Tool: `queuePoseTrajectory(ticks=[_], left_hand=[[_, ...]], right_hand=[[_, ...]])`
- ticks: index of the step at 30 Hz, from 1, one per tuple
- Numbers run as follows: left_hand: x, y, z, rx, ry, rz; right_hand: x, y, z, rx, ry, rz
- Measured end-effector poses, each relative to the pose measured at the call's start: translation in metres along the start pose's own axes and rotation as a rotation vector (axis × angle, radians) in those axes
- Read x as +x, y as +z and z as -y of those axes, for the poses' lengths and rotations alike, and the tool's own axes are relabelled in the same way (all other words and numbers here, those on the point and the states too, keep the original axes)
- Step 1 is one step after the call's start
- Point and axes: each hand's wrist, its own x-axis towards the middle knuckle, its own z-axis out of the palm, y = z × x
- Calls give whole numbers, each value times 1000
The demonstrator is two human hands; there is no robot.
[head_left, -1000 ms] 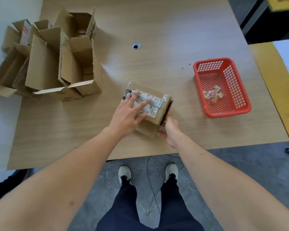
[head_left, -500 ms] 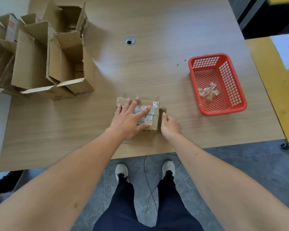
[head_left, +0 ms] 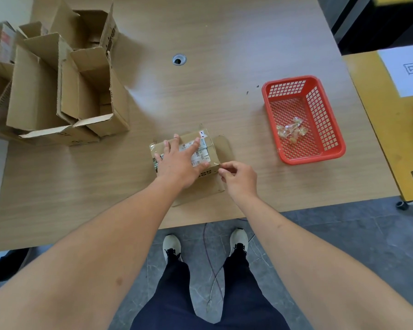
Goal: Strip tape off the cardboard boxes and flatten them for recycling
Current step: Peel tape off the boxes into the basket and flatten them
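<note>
The taped box (head_left: 210, 148) sits mid-table (head_left: 224, 39), opened boxes (head_left: 65, 91) far left, basket (head_left: 320, 160) of tape scraps (head_left: 291, 131) right

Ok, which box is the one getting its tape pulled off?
Look at the near edge of the wooden table, left of the red basket. The small box lies under the left hand. Unlike the open empty boxes far left, it carries white labels and shiny tape.

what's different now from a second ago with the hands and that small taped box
The right hand left the small box's right end and now pinches at the clear tape by its near right corner. The box was turned square and now lies flat. The left hand still presses on top. The red basket and open boxes are unchanged.
</note>
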Motion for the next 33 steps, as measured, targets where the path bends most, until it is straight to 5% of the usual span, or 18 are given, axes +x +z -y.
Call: queuePoseTrajectory(ticks=[4,14,33], left_hand=[[0,-2,-1,-3,0,20],[-1,-3,0,-20,-7,6],[0,-5,-1,-53,-2,14]], right_hand=[[9,4,4,-7,28,-39],[8,2,13,-484,-158,31],[19,-12,41,-394,-474,-5]])
